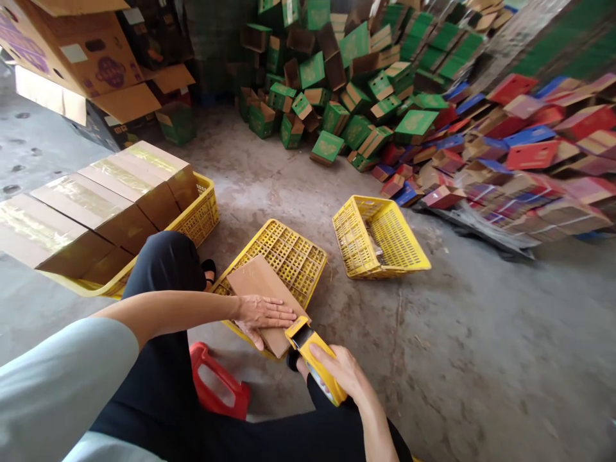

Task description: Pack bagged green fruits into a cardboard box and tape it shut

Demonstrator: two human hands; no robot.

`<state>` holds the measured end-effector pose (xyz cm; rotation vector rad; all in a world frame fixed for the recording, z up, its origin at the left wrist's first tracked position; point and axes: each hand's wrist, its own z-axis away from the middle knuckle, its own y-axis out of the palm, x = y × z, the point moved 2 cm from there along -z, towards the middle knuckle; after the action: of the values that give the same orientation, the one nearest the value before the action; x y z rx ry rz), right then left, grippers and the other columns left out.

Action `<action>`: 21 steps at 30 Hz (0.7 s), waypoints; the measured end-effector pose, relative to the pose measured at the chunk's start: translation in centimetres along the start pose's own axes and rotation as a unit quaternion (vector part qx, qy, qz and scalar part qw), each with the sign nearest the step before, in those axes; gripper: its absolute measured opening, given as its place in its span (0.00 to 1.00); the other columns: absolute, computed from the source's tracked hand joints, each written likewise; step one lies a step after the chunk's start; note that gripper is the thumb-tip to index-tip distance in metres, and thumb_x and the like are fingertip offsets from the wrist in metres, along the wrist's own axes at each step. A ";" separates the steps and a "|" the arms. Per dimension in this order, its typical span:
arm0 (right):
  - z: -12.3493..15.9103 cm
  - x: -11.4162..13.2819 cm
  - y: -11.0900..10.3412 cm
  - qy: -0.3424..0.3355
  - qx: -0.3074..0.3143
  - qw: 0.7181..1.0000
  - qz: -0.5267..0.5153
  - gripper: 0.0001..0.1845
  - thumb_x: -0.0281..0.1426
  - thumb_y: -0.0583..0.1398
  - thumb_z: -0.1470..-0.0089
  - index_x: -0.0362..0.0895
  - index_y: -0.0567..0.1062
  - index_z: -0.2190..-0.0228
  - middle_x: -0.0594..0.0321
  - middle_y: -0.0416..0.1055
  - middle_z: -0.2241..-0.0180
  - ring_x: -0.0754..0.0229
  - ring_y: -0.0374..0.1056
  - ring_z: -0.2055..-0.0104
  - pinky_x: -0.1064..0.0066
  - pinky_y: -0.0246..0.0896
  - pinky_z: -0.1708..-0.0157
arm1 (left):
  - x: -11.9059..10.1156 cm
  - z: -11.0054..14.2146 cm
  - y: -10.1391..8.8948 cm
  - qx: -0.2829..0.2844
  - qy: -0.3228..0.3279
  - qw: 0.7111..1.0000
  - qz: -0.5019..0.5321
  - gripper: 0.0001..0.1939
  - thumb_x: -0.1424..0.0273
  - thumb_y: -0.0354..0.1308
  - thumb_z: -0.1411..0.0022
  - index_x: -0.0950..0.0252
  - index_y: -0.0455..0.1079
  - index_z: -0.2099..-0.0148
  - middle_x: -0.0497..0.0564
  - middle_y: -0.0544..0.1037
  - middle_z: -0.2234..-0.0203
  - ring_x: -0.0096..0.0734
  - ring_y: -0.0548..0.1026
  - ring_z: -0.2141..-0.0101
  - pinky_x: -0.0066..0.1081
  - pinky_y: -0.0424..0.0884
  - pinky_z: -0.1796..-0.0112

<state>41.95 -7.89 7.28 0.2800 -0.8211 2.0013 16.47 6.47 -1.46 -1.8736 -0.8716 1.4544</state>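
Observation:
A flat, folded cardboard box (pixel 260 282) lies on an upturned yellow plastic crate (pixel 294 253) between my legs. My left hand (pixel 262 316) rests flat on the cardboard, its fingers stretched toward the right end. In my right hand (pixel 339 369) is a yellow tape dispenser (pixel 308 346), gripped round its body. The dispenser's front end meets the cardboard's near right edge, close to my left fingertips. Part of a tape roll shows below my right fingers. Whether tape is stuck to the cardboard there, I cannot tell.
On the left, a long yellow crate (pixel 206 208) holds several taped cardboard boxes (pixel 110 173). Another yellow crate (pixel 402 240) stands to the right. A red plastic stool (pixel 219 385) is under me. Green boxes (pixel 327 147) and red and blue boxes (pixel 534 154) are heaped behind.

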 end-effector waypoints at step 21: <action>1.4 -3.4 -0.2 -0.040 -0.023 0.999 -0.012 0.26 0.55 0.61 0.43 0.44 0.75 0.71 0.58 0.80 0.76 0.56 0.76 0.76 0.73 0.67 0.78 | -2.6 -2.4 1.8 0.069 -0.012 0.996 -0.056 0.52 0.45 0.53 0.31 0.73 0.37 0.21 0.63 0.47 0.25 0.50 0.45 0.26 0.48 0.38 0.28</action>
<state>43.76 -11.05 6.77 0.3424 -0.9090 1.9561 18.53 3.15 -0.81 -1.6825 -0.8506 1.4325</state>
